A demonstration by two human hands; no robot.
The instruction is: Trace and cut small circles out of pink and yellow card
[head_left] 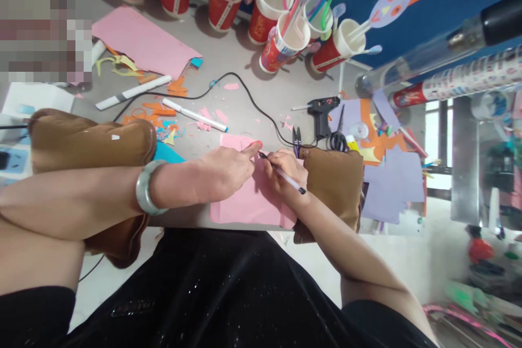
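My right hand (285,171) is closed around a pen with a clear barrel (291,182). Its dark tip points at a sheet of pink paper (234,209) near the table's front edge. My left hand (212,174) lies on the same sheet, its index finger stretched out so the fingertip is beside the pen tip. The other fingers of that hand are partly hidden under it. A thin curved line shows on the paper near the left fingertips. Just beyond my right hand are purple-handled pliers (297,140) and a black glue gun (322,114).
Several red paper cups (223,11) with straws and paper faces line the back. A black cord (244,87) crosses the table. Two white markers (134,92) lie among paper scraps at left. Brown cushions (92,141) flank the sheet; black scissors (338,140) and purple paper (393,182) lie at right.
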